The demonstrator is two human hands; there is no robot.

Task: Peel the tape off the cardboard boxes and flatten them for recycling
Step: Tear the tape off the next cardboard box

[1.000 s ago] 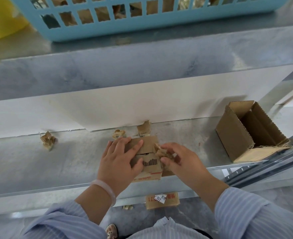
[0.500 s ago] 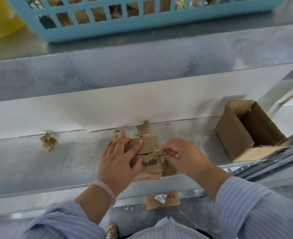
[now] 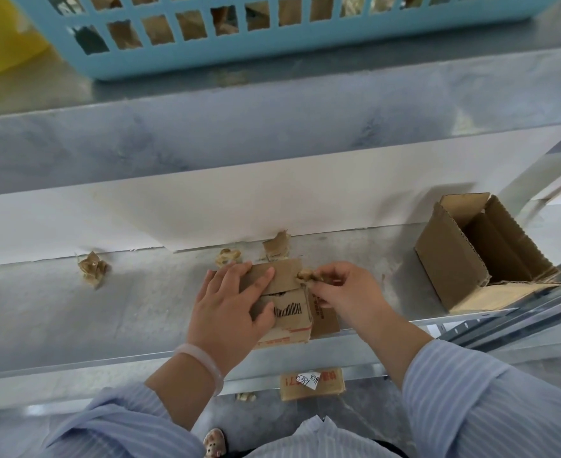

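Observation:
A small cardboard box (image 3: 292,309) with a barcode lies on the metal shelf (image 3: 107,319) near its front edge. My left hand (image 3: 229,302) presses flat on the box's top flaps, fingers straight. At the box's right edge my right hand (image 3: 341,289) pinches a crumpled strip of brown tape (image 3: 307,276) that is still stuck to the top flap.
An open cardboard box (image 3: 484,256) lies on its side at the shelf's right end. Balled tape scraps (image 3: 92,267) and a torn cardboard piece (image 3: 275,246) lie by the back wall. A blue basket (image 3: 272,31) stands on the shelf above. A flattened box (image 3: 312,383) lies on the floor.
My right hand has pulled the tape strip up and back along the box's right edge, from beside the barcode to the top flap. My left hand has kept its place.

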